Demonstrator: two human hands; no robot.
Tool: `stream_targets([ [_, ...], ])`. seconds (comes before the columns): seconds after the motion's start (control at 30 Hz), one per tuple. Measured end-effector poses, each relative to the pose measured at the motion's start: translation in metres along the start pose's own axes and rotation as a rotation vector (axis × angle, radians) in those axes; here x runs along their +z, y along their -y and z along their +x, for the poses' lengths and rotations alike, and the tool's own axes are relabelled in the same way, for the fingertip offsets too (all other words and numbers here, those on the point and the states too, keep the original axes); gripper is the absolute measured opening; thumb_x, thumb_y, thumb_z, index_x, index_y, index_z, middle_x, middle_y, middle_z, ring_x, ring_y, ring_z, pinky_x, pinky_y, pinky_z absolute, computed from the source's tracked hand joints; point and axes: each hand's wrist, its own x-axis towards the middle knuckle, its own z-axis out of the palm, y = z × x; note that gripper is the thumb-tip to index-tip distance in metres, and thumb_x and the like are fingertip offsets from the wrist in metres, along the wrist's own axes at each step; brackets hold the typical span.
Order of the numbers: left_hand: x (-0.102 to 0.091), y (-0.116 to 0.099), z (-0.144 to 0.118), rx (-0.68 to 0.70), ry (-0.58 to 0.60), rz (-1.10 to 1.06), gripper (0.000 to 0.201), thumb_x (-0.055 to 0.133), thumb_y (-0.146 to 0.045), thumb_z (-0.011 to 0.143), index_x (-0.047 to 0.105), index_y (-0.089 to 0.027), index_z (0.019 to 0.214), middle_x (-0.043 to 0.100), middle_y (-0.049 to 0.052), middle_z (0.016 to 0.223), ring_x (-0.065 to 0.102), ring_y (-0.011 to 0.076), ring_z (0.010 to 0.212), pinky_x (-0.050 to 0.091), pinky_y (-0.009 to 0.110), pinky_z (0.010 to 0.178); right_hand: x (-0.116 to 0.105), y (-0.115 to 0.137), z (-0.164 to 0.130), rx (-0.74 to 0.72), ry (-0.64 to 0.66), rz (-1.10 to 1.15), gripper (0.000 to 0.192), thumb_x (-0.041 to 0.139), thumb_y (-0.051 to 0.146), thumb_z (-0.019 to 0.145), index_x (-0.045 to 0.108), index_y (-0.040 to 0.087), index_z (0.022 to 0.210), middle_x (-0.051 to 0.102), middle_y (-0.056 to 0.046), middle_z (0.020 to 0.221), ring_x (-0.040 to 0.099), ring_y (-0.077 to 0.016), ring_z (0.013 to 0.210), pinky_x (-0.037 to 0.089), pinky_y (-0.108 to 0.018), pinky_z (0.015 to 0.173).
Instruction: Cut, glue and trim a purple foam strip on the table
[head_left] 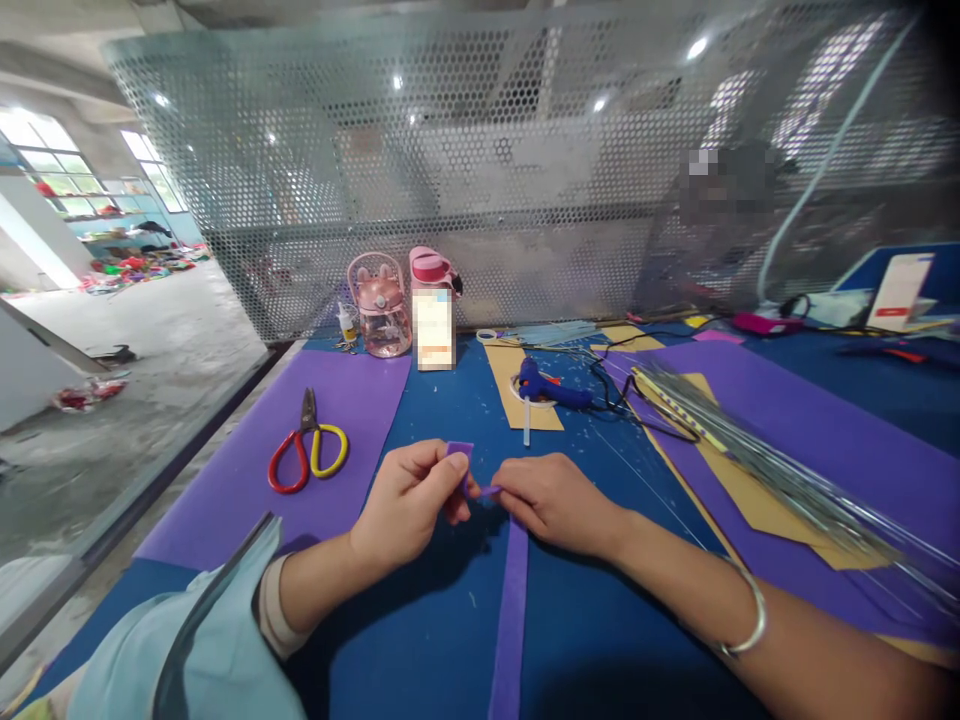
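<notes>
A long purple strip (510, 610) runs from under my hands toward the front edge of the blue table (427, 630). Its upper part passes between my two hands, where a thin piece of purple spans the gap. My left hand (409, 495) pinches a short flat purple end (460, 450) between thumb and fingers. Close beside it on the right, my right hand (551, 500) has its fingers closed on the purple strip, palm down. How the strip is folded or twisted there is partly hidden by the fingers.
Scissors (307, 445) with red and yellow handles lie on a purple sheet (217, 480) at left. A blue glue gun (555, 388) rests beyond my hands. Thin wires (757, 460) lie on sheets at right. Bottles (384, 310) and a phone stand before a perforated metal screen (480, 190).
</notes>
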Motion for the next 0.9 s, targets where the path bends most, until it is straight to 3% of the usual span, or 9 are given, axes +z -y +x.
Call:
stream_targets([
  [0.07,0.0,-0.001,-0.001,0.041,-0.029,0.009,0.038,0.061,-0.047,0.08,0.061,-0.013,0.063,0.063,0.003,0.058,0.053,0.0076,0.044,0.042,0.017,0.042,0.0,0.0,0.0,0.028,-0.002,0.058,0.021,0.041,0.022,0.092,0.06,0.018,0.085,0.066,-0.004,0.078,0.059,-0.0155,0.07,0.036,-0.024,0.062],
  [0.17,0.001,-0.001,0.001,0.1,-0.06,-0.051,0.036,0.063,-0.049,0.078,0.066,-0.014,0.084,0.068,0.006,0.076,0.053,0.0083,0.05,0.04,0.017,0.04,0.001,0.001,0.001,0.067,-0.009,0.154,0.025,0.037,0.026,0.094,0.059,0.019,0.083,0.064,-0.003,0.074,0.056,-0.0145,0.066,0.035,-0.023,0.06],
  [0.23,0.0,0.001,0.004,0.11,-0.064,-0.027,0.037,0.065,-0.048,0.076,0.065,-0.015,0.092,0.066,0.003,0.073,0.046,0.0062,0.045,0.035,0.016,0.036,0.002,0.002,0.0,0.067,-0.013,0.186,0.027,0.036,0.027,0.095,0.056,0.019,0.077,0.061,-0.002,0.069,0.053,-0.0138,0.062,0.034,-0.023,0.058],
  [0.37,-0.003,0.006,0.008,0.094,-0.043,0.183,0.032,0.057,-0.042,0.083,0.061,-0.013,0.07,0.048,-0.005,0.047,0.041,0.0051,0.039,0.031,0.017,0.038,0.001,0.007,0.001,0.05,0.005,0.209,0.026,0.037,0.023,0.093,0.055,0.019,0.074,0.059,-0.001,0.067,0.051,-0.0134,0.061,0.032,-0.024,0.057],
  [0.53,-0.003,0.014,0.005,0.212,-0.018,0.351,0.033,0.053,-0.036,0.088,0.056,-0.014,0.063,0.049,-0.003,0.055,0.046,0.008,0.051,0.036,0.02,0.05,-0.006,0.018,0.001,0.042,-0.033,0.34,0.02,0.045,0.034,0.089,0.056,0.018,0.089,0.062,-0.004,0.081,0.053,-0.0153,0.07,0.037,-0.025,0.063],
  [0.63,0.0,0.018,0.004,0.284,-0.057,0.412,0.036,0.054,-0.034,0.087,0.053,-0.015,0.058,0.045,-0.002,0.057,0.042,0.0087,0.057,0.035,0.022,0.055,-0.006,0.026,0.002,0.004,-0.112,0.374,0.048,0.046,0.065,0.08,0.054,0.017,0.077,0.055,-0.003,0.072,0.047,-0.0162,0.064,0.036,-0.027,0.059],
  [0.7,0.002,0.019,0.003,0.295,-0.07,0.404,0.036,0.056,-0.034,0.086,0.053,-0.015,0.056,0.044,-0.002,0.058,0.041,0.009,0.058,0.034,0.022,0.056,-0.004,0.03,0.003,0.031,-0.16,0.396,0.056,0.039,0.071,0.08,0.051,0.018,0.067,0.051,-0.002,0.063,0.044,-0.0146,0.058,0.034,-0.026,0.054],
  [0.8,0.005,0.021,0.001,0.221,-0.013,0.289,0.037,0.057,-0.036,0.085,0.055,-0.014,0.056,0.046,-0.002,0.058,0.043,0.0088,0.057,0.035,0.022,0.055,-0.002,0.033,0.003,0.068,-0.189,0.467,0.049,0.033,0.05,0.095,0.056,0.017,0.068,0.058,-0.003,0.065,0.051,-0.0135,0.06,0.037,-0.025,0.057],
  [0.9,0.008,0.026,-0.001,0.046,0.058,0.041,0.037,0.058,-0.04,0.084,0.056,-0.014,0.058,0.049,-0.002,0.058,0.043,0.0073,0.052,0.035,0.021,0.05,-0.001,0.032,0.002,0.014,-0.155,0.516,0.039,0.033,0.033,0.098,0.064,0.018,0.079,0.067,-0.004,0.075,0.06,-0.0133,0.069,0.041,-0.024,0.065],
])
